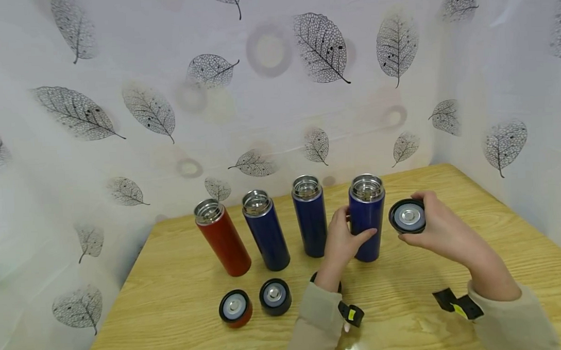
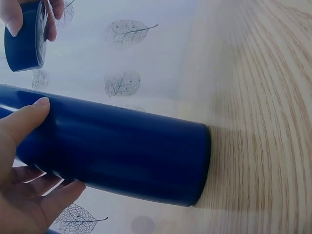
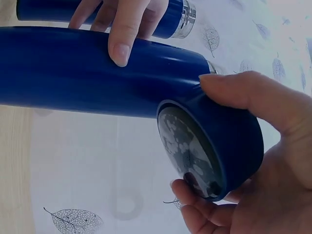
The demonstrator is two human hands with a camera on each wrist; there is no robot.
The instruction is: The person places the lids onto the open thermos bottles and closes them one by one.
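Observation:
My left hand (image 1: 345, 239) grips the rightmost blue thermos bottle (image 1: 367, 213) round its body, thumb across the front. The bottle stands upright on the table, its steel mouth uncovered. In the left wrist view, that bottle (image 2: 126, 146) meets the wood at its base. Right of the bottle, my right hand (image 1: 440, 231) holds a blue lid (image 1: 408, 216) in the air between thumb and fingers, grey inner side facing the head camera. The right wrist view shows the lid (image 3: 214, 146) with thumb above and fingers below.
Left of the held bottle stand two dark blue bottles (image 1: 309, 220) and a red bottle (image 1: 223, 239), all uncapped. In front lie a red lid (image 1: 235, 308) and a dark lid (image 1: 275, 296); my left wrist partly hides another. A leaf-print cloth (image 1: 269, 113) hangs behind the wooden table (image 1: 173, 302).

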